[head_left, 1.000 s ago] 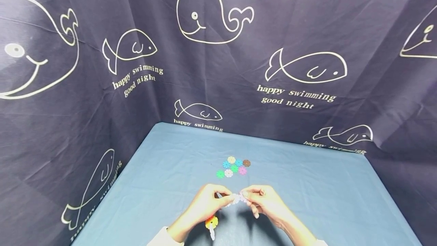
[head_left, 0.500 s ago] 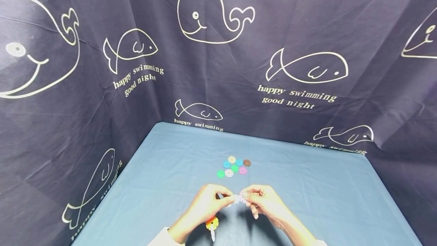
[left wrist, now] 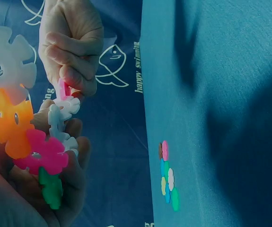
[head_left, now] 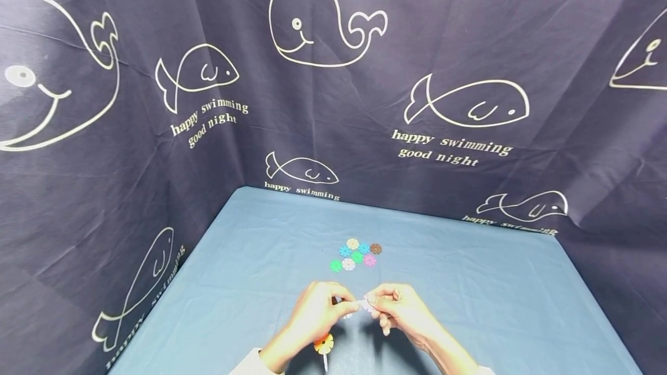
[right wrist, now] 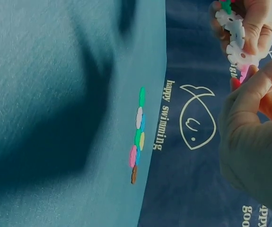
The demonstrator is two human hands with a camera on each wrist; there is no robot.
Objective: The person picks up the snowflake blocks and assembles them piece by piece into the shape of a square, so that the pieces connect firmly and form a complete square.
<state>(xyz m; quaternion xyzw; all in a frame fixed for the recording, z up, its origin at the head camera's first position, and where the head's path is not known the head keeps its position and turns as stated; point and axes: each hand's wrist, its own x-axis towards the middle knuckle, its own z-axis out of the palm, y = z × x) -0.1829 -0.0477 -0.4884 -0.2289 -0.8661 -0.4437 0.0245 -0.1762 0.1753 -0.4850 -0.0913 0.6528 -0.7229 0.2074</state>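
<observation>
My left hand (head_left: 318,308) holds a chain of interlocking plastic flower discs. In the left wrist view the chain shows a large whitish disc (left wrist: 10,64), an orange disc (left wrist: 13,120), a magenta disc (left wrist: 43,153), a green disc (left wrist: 50,189) and several white discs near the fingertips. My right hand (head_left: 401,305) pinches a pink disc (left wrist: 64,89) between thumb and finger. This pink disc meets the end white disc (right wrist: 240,54) of the chain, edge to edge at an angle. Below my left wrist hangs the chain's yellow-orange part (head_left: 323,344).
Several loose flower discs lie flat in a cluster beyond my hands, among them a brown disc (head_left: 376,249), a pink one (head_left: 369,260) and a green one (head_left: 336,265). Blue cloth (head_left: 250,259) covers the table. Dark printed curtains (head_left: 365,132) rise behind and at the sides.
Both hands stay nearly in place. The discs between the fingertips have turned to a more edge-on angle, and the hanging end of the chain has swung slightly. The loose discs lie as before.
</observation>
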